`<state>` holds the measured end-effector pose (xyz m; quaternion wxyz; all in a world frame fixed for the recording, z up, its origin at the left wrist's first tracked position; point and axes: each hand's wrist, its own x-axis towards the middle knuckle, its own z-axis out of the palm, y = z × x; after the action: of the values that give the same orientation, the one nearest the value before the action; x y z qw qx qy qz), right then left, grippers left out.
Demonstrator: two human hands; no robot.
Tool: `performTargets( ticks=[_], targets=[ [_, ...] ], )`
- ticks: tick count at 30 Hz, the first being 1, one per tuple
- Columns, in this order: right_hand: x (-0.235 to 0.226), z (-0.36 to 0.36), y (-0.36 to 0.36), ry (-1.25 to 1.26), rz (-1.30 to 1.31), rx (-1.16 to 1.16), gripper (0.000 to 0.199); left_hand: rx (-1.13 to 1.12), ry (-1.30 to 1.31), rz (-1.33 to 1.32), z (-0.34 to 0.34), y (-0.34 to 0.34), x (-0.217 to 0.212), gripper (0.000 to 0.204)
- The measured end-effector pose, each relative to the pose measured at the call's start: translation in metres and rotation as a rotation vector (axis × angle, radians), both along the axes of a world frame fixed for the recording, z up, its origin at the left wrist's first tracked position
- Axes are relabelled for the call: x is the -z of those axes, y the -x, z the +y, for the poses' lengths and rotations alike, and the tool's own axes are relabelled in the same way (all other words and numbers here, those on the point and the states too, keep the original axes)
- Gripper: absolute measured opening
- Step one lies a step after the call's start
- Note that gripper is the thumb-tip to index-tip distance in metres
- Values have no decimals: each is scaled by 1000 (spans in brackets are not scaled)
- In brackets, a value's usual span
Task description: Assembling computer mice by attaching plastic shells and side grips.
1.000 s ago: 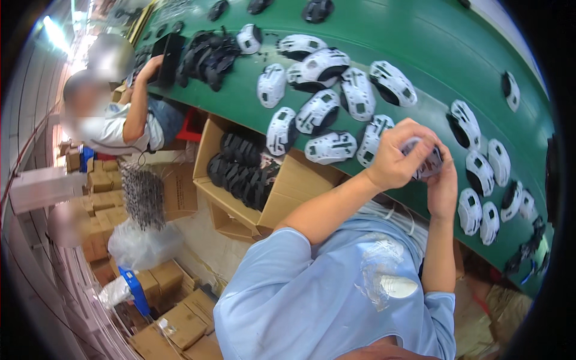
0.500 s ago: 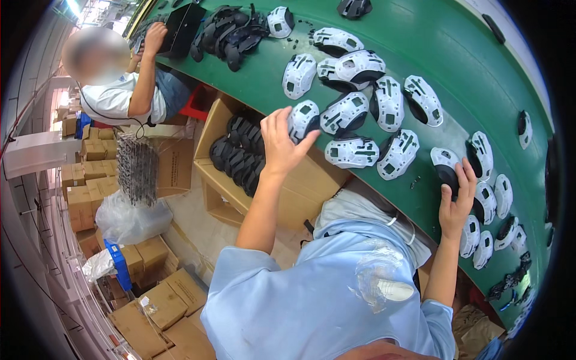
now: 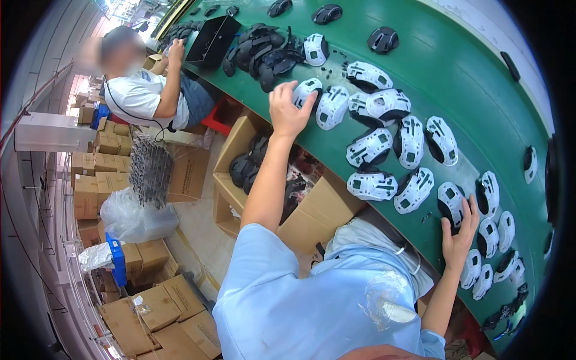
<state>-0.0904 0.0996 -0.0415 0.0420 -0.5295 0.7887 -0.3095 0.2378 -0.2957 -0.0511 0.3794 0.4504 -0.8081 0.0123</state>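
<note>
Reaching up-frame, we had parted both hands: left hand [image 3: 289,111] spread wide over a white shell [image 3: 306,91], right hand [image 3: 459,237] flat on the green table [image 3: 480,78], now empty.

Mouse shells [image 3: 384,150] lie scattered along the bench [image 3: 480,78]. The left hand [image 3: 288,111] rests on the bench edge, touching a shell [image 3: 305,91]; a heap of shells [image 3: 264,51] lies behind it, with a tray [image 3: 211,41] to the heap's left. The right hand [image 3: 459,237] rests on a shell [image 3: 451,203] at the near edge. Below the bench stand open cartons [image 3: 240,174]; stacked boxes [image 3: 162,306] sit on the floor further left. A co-worker [image 3: 150,96] sits at the bench's far left.
</note>
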Motion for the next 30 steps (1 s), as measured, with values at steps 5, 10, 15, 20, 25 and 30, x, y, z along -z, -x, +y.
performTargets(
  ticks=[5,10,15,20,25,30],
  targets=[
    [3,11,1,78,-52,10,64,-277,223,-96,-99,-10,-18,44],
    [7,20,9,148,-84,27,62,-319,-22,-445,-140,-33,-42,20],
    [9,45,4,346,-153,129,50,-109,367,-355,-122,-12,-91,16],
    [-68,-36,-11,434,-539,-257,47,724,488,-303,42,70,-145,20],
    [-74,-21,-41,175,-556,-417,52,1339,275,-259,181,151,-102,17],
    [-50,51,-27,158,-626,-136,47,1399,-95,-247,208,198,-76,62]
  ],
)
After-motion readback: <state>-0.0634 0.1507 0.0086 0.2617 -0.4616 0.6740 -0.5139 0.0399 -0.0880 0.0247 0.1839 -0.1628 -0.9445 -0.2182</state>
